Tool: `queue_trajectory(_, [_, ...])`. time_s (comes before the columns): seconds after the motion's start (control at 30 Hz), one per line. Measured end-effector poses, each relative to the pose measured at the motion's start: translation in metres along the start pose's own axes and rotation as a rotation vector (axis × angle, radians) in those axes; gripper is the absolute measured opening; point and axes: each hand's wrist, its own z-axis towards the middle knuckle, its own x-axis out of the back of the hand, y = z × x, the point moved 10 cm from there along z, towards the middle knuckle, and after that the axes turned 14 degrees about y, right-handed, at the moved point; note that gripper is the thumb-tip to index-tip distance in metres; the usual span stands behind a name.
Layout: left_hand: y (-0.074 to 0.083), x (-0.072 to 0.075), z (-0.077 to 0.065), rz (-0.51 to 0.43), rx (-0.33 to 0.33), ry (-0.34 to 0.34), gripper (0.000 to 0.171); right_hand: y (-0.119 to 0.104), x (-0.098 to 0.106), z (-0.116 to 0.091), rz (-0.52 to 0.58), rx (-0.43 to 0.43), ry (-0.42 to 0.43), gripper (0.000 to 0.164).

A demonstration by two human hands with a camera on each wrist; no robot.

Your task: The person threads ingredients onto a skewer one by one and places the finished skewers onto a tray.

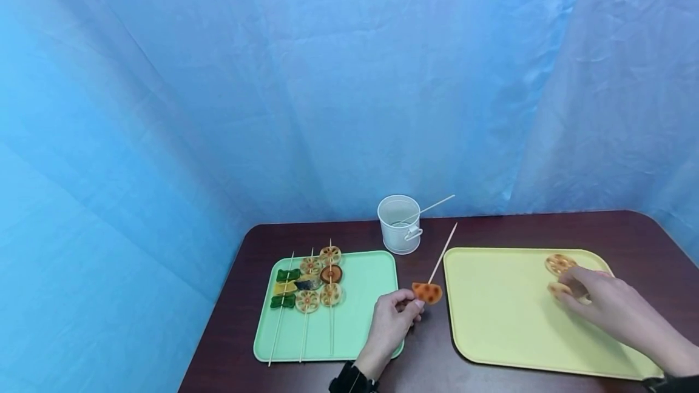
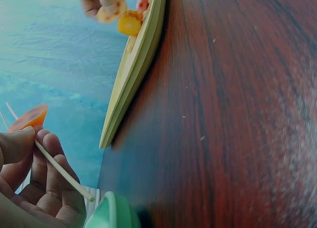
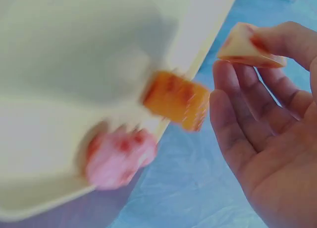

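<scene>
My left hand (image 1: 389, 325) pinches a thin wooden skewer (image 1: 443, 253) just below an orange half-round food slice (image 1: 428, 293) with darker spots, threaded on it. In the left wrist view the skewer's lower end (image 2: 69, 177) sticks out past the fingers. Over the right part of the yellow tray (image 1: 502, 308), my right hand (image 1: 606, 305) holds a pale slice with brownish-red marks (image 3: 247, 45) between thumb and fingers. A lotus root slice (image 1: 560, 264) lies just beyond that hand. Beneath it, the right wrist view shows an orange block (image 3: 176, 100) and a pink piece (image 3: 120, 157).
A green tray (image 1: 366, 272) on the left bears several loaded skewers, with lotus slices (image 1: 307, 301), green pieces (image 1: 283, 301) and a brown round (image 1: 331, 273). Behind stands a small white bucket (image 1: 400, 229) with a bare skewer (image 1: 438, 203) leaning out. A blue curtain (image 1: 349, 90) hangs behind the table.
</scene>
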Motion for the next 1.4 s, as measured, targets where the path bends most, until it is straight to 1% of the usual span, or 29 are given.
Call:
queue_trajectory(0.1, [0.000, 0.000, 0.000, 0.001, -0.004, -0.002, 0.007, -0.008, -0.001, 0.008, 0.066, -0.018, -0.004, 0.011])
queue_trajectory(0.13, [0.000, 0.000, 0.000, 0.002, -0.004, -0.003, 0.007, -0.012, -0.001, 0.010, 0.078, -0.008, 0.010, 0.011])
queue_trajectory(0.2, [-0.001, 0.000, 0.000, 0.003, 0.005, -0.003, 0.008, -0.019, 0.001, 0.014, 0.082, 0.022, 0.044, 0.012])
queue_trajectory(0.33, [-0.003, 0.001, -0.001, 0.001, 0.024, -0.004, 0.007, -0.032, 0.006, 0.019, 0.048, 0.074, 0.135, 0.011])
queue_trajectory(0.43, [-0.002, 0.001, -0.002, -0.006, 0.026, -0.011, 0.007, -0.037, 0.006, 0.024, 0.092, 0.045, 0.150, 0.009])
queue_trajectory(0.53, [-0.002, 0.001, -0.002, -0.009, 0.021, -0.017, 0.007, -0.040, 0.001, 0.030, 0.199, -0.032, 0.115, 0.018])
queue_trajectory(0.67, [-0.001, 0.000, -0.004, 0.003, 0.003, -0.029, 0.007, -0.039, -0.010, 0.037, 0.395, -0.218, 0.026, 0.040])
queue_trajectory(0.77, [0.000, -0.001, -0.004, 0.015, -0.013, -0.045, 0.007, -0.039, -0.015, 0.041, 0.509, -0.334, -0.002, 0.051])
queue_trajectory(0.8, [0.000, -0.002, -0.005, 0.018, -0.018, -0.052, 0.007, -0.039, -0.016, 0.042, 0.532, -0.361, -0.004, 0.054])
queue_trajectory(0.87, [0.001, -0.003, -0.005, 0.024, -0.028, -0.069, 0.007, -0.040, -0.018, 0.044, 0.567, -0.393, -0.002, 0.056])
queue_trajectory(0.97, [0.002, -0.005, -0.007, 0.032, -0.042, -0.098, 0.008, -0.043, -0.021, 0.045, 0.627, -0.418, -0.005, 0.059])
queue_trajectory(1.13, [0.005, -0.007, -0.011, 0.052, -0.070, -0.137, 0.006, -0.051, -0.030, 0.049, 0.845, -0.447, -0.004, 0.060])
queue_trajectory(1.23, [0.005, -0.008, -0.012, 0.067, -0.058, -0.163, 0.007, -0.058, -0.034, 0.052, 1.004, -0.459, -0.003, 0.060])
queue_trajectory(1.33, [0.004, -0.009, -0.012, 0.076, -0.045, -0.179, 0.008, -0.064, -0.035, 0.056, 1.113, -0.459, -0.004, 0.058])
queue_trajectory(1.4, [0.003, -0.010, -0.011, 0.083, -0.045, -0.181, 0.008, -0.068, -0.037, 0.057, 1.127, -0.453, -0.004, 0.057])
